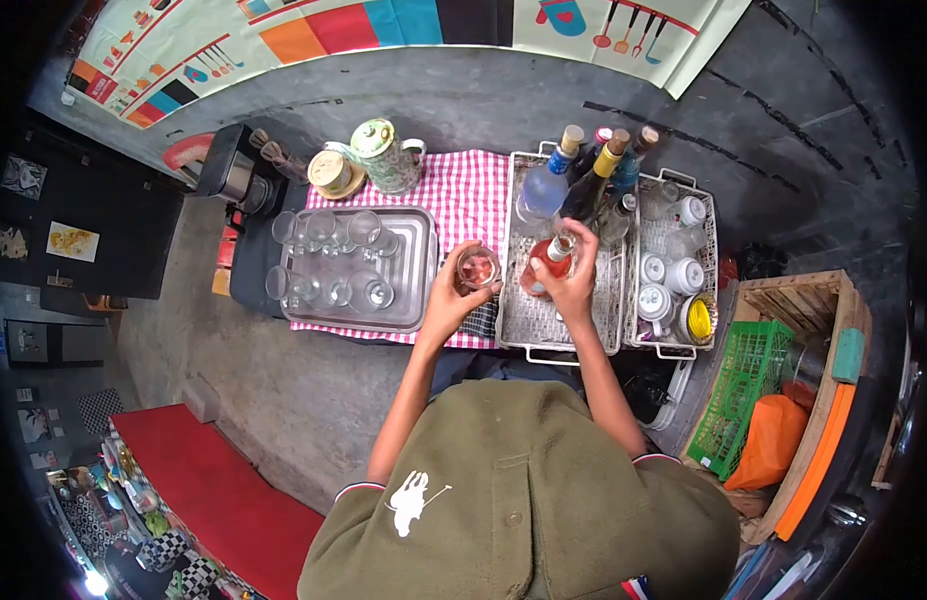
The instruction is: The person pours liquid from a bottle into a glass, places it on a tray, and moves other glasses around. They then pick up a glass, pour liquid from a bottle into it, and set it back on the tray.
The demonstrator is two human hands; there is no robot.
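My left hand (pixel 452 300) is wrapped around a small clear glass (pixel 480 267), seen from above, with something reddish showing in it. My right hand (pixel 576 284) grips a clear bottle of red liquid (pixel 550 264) by its upper part, over the left wicker tray (pixel 559 325). Behind that bottle stand several other bottles, among them a blue-labelled clear one (pixel 547 190) and a dark one with a yellow neck (pixel 590 192). To the left, several upturned or standing glasses (pixel 372 292) rest on a metal tray (pixel 420 300).
A second wicker tray (pixel 676 345) holds white lidded jars (pixel 687 276) and a yellow-lidded one (pixel 699 318). A floral teapot (pixel 384 165) and a lidded cup (pixel 330 172) stand on the checked cloth (pixel 468 185). A wooden crate (pixel 799 290) with a green basket (pixel 749 385) is at right.
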